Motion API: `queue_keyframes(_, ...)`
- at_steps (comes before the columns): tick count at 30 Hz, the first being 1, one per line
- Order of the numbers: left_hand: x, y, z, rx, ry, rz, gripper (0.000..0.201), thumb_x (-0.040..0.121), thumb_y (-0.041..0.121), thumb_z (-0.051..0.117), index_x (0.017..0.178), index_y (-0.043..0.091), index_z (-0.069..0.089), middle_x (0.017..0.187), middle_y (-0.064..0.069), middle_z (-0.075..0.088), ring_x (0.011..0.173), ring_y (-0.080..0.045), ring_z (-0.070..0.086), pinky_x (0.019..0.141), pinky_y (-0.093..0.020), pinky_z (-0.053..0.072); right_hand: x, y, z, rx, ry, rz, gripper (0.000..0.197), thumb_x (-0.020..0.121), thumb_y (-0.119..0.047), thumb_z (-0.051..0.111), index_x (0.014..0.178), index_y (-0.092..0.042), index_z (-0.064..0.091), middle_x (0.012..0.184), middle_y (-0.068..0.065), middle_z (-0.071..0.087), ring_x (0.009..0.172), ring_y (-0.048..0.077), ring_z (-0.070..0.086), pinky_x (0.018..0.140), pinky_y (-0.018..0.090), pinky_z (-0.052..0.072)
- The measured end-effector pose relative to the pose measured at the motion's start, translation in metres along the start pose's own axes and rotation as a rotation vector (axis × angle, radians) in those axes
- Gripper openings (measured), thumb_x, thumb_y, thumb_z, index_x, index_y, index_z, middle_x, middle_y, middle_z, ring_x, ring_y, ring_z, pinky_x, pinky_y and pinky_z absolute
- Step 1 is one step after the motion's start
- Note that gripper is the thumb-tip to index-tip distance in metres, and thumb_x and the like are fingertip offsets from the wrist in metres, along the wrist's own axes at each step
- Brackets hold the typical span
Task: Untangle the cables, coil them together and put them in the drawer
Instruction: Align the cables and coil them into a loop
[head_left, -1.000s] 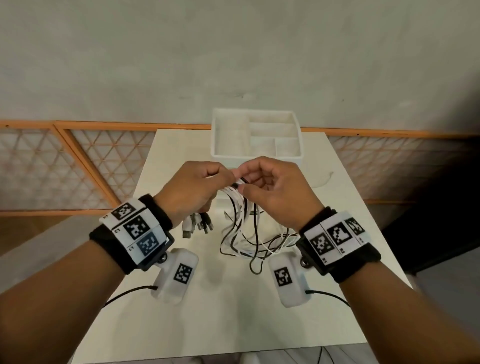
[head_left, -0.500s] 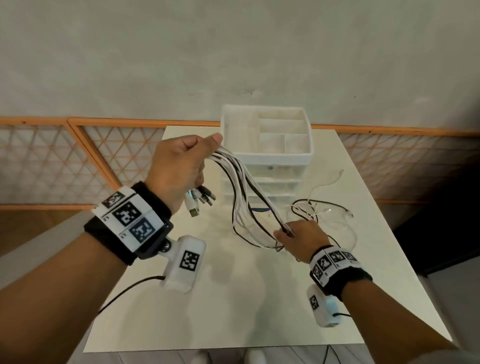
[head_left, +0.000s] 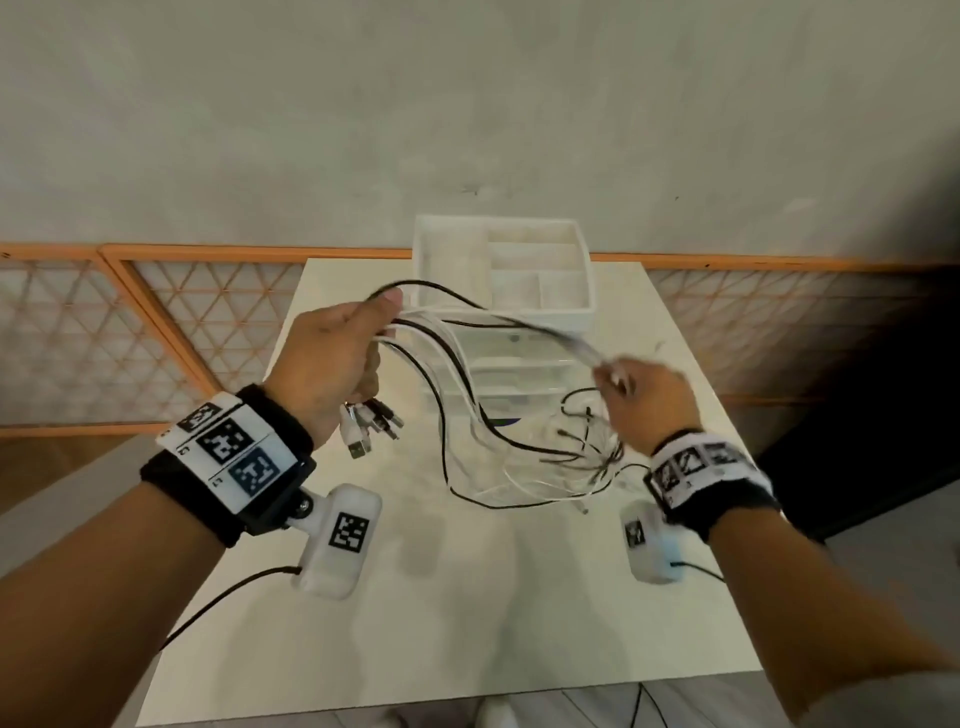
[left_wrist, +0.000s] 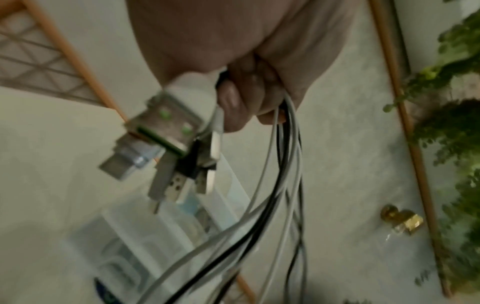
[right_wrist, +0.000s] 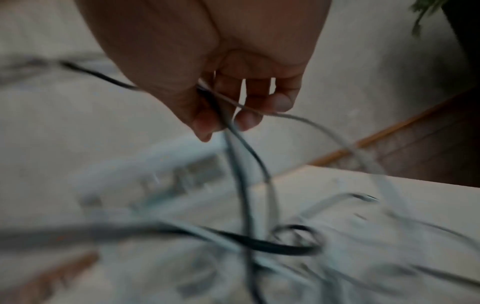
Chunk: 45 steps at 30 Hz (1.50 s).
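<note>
A: What has the left hand got?
B: Its grip is closed round a bunch of black and white cables, held up above the table near the left edge. The USB plugs hang down in a cluster below the fist; in the left wrist view the hand shows them fanned out just beside the curled fingers, with the strands dropping away past them.

A: And the right hand?
B: It is blurred, raised over the right half of the table. In the right wrist view the hand pinches a few strands between thumb and fingertips.

A: Where does the rest of the cabling lie?
B: It sags from the left fist across to the right hand, and the loose ends lie in a tangle on the table near the right edge, under the right hand.

A: The drawers?
B: A white drawer unit stands at the middle of the far edge, with a divided tray on top. Whether any drawer is open I cannot tell.
</note>
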<state>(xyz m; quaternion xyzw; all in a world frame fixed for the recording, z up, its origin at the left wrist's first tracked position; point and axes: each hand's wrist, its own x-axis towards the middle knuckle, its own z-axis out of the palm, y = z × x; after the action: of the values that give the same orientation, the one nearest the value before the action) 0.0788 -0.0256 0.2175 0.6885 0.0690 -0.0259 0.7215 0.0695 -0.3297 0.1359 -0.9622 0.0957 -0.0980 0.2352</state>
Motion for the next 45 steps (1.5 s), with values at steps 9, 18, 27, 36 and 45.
queue_keyframes(9, 0.000, -0.001, 0.010, -0.107, 0.042, 0.007, 0.044, 0.092, 0.038, 0.064, 0.062, 0.018, 0.038, 0.042, 0.006, 0.024, 0.035, -0.012, 0.018, 0.038, -0.020, 0.021, -0.040, 0.051, 0.069, -0.021, -0.312, 0.420, 0.052, 0.092, -0.052, 0.057, 0.107, -0.003, 0.065, 0.106, 0.021, 0.067, 0.101, 0.037, 0.064, 0.075, 0.032, 0.045)
queue_keyframes(18, 0.002, -0.030, -0.002, 0.189, 0.206, -0.054, 0.045, 0.083, 0.052, 0.070, 0.069, 0.010, 0.064, 0.042, 0.004, 0.036, 0.042, -0.018, 0.031, 0.042, -0.023, 0.029, 0.020, -0.025, -0.067, 0.623, 0.436, 0.061, 0.011, 0.092, -0.024, 0.064, 0.092, -0.020, 0.074, 0.068, -0.009, 0.064, 0.058, 0.004, 0.056, 0.062, 0.017, 0.046)
queue_keyframes(27, 0.013, 0.021, -0.013, -0.341, 0.230, 0.171, 0.027, 0.089, 0.037, 0.069, 0.068, 0.023, 0.062, 0.070, -0.008, 0.038, 0.037, -0.012, 0.021, 0.041, -0.023, 0.023, -0.035, 0.082, 0.050, -0.125, -0.228, 0.472, 0.032, 0.098, -0.035, 0.053, 0.111, -0.012, 0.071, 0.111, 0.017, 0.071, 0.106, 0.037, 0.064, 0.088, 0.036, 0.048)
queue_keyframes(36, 0.012, -0.001, 0.002, -0.091, 0.205, 0.102, 0.033, 0.088, 0.039, 0.070, 0.064, 0.019, 0.061, 0.042, 0.007, 0.024, 0.037, -0.012, 0.021, 0.039, -0.020, 0.023, 0.006, 0.012, -0.012, 0.953, 0.047, 0.504, 0.032, 0.105, -0.027, 0.039, 0.100, -0.006, 0.063, 0.072, 0.012, 0.069, 0.050, 0.029, 0.067, 0.057, 0.039, 0.060)
queue_keyframes(45, 0.012, 0.012, -0.009, -0.167, 0.163, 0.071, 0.028, 0.091, 0.037, 0.066, 0.079, 0.012, 0.063, 0.042, 0.007, 0.022, 0.039, -0.012, 0.018, 0.041, -0.022, 0.018, 0.019, 0.029, -0.013, 0.427, 0.086, 0.156, 0.057, 0.090, -0.012, 0.065, 0.140, -0.024, 0.042, 0.133, -0.007, 0.052, 0.117, 0.024, 0.057, 0.103, 0.049, 0.048)
